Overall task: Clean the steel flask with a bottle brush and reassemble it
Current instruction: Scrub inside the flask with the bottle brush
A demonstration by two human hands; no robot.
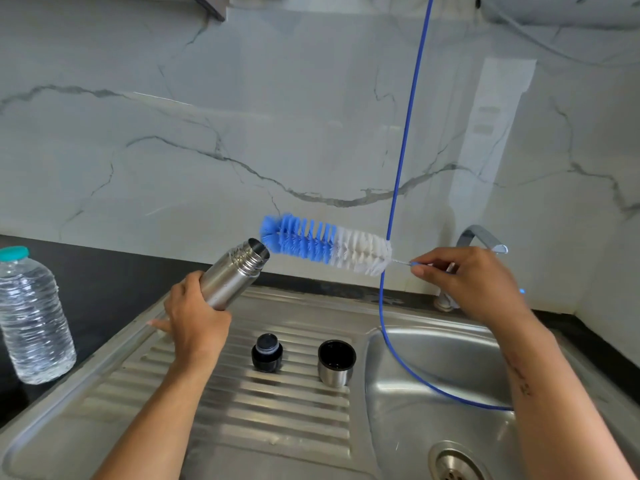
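Our left hand (194,315) grips the flask (233,273) tilted above the drainboard (242,410), right hand (464,282) pinching the brush (322,245) wire — we should line the tip with the mouth, then twist in gently

Veined marble wall (242,116), black countertop (114,271)

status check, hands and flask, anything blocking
Left hand grips tilted steel flask, mouth open. Right hand pinches blue-and-white bottle brush, tip at the mouth. Black stopper and steel cup on drainboard; nothing blocking.
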